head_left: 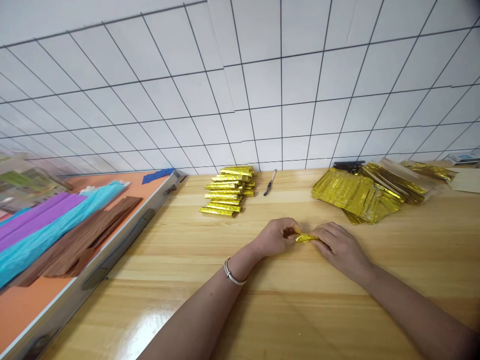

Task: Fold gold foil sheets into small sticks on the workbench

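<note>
Right of centre and slightly low in the frame, the left hand [276, 237] and the right hand [342, 250] pinch a small gold foil piece [304, 238] between them, fingertips closed on its opposite ends, over the wooden table [262, 310]. Near the middle of the frame lie stacked gold strips [225, 192] beside a pen [270, 183]; toward the right edge, a pile of flat gold sheets [348, 192] spreads out.

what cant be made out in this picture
All in the head view:
- Gold piece: ends covered by the left hand and right hand.
- Black thing: partly behind the gold sheets; unclear what it is.
- Purple sheet: cut off by the left edge.
- Pen: any lettering is too small to read.
</note>
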`<state>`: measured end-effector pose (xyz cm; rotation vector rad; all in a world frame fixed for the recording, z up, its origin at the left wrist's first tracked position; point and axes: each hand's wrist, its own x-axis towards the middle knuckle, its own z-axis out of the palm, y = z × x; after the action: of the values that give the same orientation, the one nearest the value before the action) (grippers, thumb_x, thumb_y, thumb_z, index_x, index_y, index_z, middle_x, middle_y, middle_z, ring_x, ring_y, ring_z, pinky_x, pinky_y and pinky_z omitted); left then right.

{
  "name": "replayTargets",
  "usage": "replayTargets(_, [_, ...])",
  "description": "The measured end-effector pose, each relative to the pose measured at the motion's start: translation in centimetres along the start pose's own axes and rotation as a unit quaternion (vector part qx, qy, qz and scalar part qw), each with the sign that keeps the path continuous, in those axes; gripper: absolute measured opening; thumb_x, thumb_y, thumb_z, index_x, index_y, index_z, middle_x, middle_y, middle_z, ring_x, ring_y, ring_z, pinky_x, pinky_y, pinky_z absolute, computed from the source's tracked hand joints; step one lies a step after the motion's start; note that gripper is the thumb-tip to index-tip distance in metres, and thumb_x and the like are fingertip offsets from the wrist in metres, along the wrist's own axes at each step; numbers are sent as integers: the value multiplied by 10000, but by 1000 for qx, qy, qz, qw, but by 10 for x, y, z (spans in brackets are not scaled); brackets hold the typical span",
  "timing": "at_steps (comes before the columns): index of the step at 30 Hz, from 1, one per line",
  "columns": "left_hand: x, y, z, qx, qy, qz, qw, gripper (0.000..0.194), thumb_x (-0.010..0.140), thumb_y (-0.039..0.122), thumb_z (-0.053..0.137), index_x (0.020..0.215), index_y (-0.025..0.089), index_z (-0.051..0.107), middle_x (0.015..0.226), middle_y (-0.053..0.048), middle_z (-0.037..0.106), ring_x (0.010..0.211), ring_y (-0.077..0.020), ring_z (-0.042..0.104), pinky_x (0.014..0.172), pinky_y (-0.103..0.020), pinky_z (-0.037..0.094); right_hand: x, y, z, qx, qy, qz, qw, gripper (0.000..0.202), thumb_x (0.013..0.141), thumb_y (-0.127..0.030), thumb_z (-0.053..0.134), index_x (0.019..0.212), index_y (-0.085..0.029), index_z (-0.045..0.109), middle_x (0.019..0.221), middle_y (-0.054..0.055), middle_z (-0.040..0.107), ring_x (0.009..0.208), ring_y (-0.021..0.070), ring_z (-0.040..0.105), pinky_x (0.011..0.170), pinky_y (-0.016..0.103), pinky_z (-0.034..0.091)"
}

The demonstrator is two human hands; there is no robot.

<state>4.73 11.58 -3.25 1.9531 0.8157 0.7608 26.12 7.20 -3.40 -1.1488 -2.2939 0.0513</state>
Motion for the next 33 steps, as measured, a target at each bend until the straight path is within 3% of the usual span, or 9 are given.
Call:
replayTargets(4, [2, 5, 6, 65, 46, 29, 996, 218, 647, 9, 496, 788, 156, 575, 727, 3, 547, 639, -91, 483, 583, -190, 390, 0, 0, 0, 5, 12, -1, 1000, 186, 862, -175, 503, 1020, -216, 591, 921, 61, 636, 884, 209, 569, 791, 376, 469])
replayTargets(12, [1, 27, 16, -27, 194, 16, 981, 142, 764, 139, 560, 886, 179, 500, 926, -26, 568, 801, -114, 530, 705, -220, 436, 1, -6, -4, 112, 120, 88, 983, 160, 850, -221, 544, 1004, -240, 582, 897, 39, 629, 847, 190, 576, 744, 332, 476])
replayTargets(17, [1, 29, 15, -32, 189, 21, 981, 55, 790, 190, 578, 822, 173, 535, 907, -34, 583, 822, -128, 536, 693, -226, 437, 1, -9, -6, 138, 114, 122, 976, 161, 849, -229, 547, 1005, -236, 585, 899, 31, 620, 825, 176, 574, 744, 319, 472])
replayTargets(24, [4, 25, 17, -31, 195, 14, 980, 76, 801, 222, 581, 769, 163, 617, 835, -46, 610, 769, -131, 548, 635, -218, 431, 1, -7, -2, 108, 116, 67, 985, 194, 864, -195, 519, 1047, -240, 564, 910, 47, 622, 860, 192, 565, 748, 345, 476])
replayTargets(33, [4, 26, 23, -66, 217, -43, 973, 83, 782, 218, 576, 758, 153, 622, 766, -24, 592, 684, -109, 527, 609, -209, 421, 1, -7, -2, 48, 112, 27, 992, 219, 863, -192, 513, 1071, -241, 561, 914, 59, 636, 859, 204, 584, 779, 376, 487])
